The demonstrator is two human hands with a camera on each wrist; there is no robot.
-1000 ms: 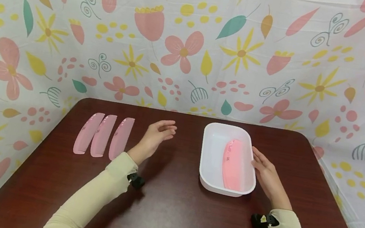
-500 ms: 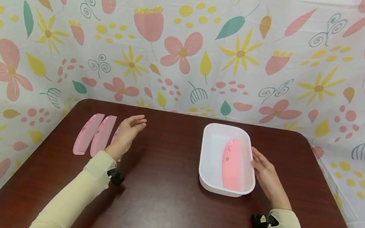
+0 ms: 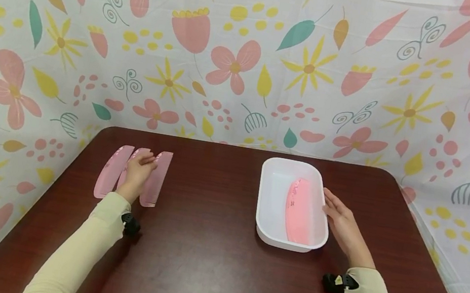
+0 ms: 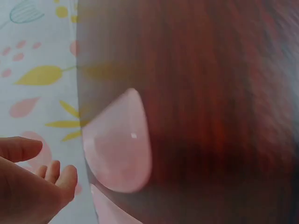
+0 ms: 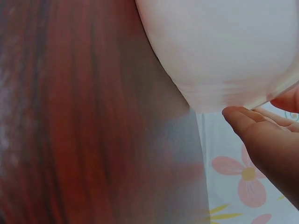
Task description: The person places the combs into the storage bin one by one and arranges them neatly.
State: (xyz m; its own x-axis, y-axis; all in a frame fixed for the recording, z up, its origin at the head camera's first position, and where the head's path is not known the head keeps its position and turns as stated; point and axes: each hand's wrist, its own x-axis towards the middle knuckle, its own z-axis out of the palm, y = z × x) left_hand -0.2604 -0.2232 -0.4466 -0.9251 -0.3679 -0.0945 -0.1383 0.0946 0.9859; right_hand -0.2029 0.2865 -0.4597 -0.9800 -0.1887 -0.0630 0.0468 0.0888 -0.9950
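Note:
Three pink combs lie side by side on the left of the table: a left comb (image 3: 112, 175), a partly covered middle comb (image 3: 123, 176) and a right comb (image 3: 156, 183). Over the middle one hovers my left hand (image 3: 138, 177), its fingers loosely bent and holding nothing. The left wrist view has that hand (image 4: 37, 186) beside the rounded end of a pink comb (image 4: 119, 144). A white plastic basin (image 3: 266, 238) stands right of centre with one pink comb (image 3: 300, 213) inside. My right hand (image 3: 344, 225) rests its extended fingers against the basin's right side.
The dark brown wooden table (image 3: 198, 263) has rounded far corners. Behind it hangs a white cloth (image 3: 239, 116) printed with flowers and leaves. A small black camera is strapped to each wrist.
My left hand has moved left from the middle of the table, passing over the right comb to above the middle one. The right hand, basin and combs have stayed in place.

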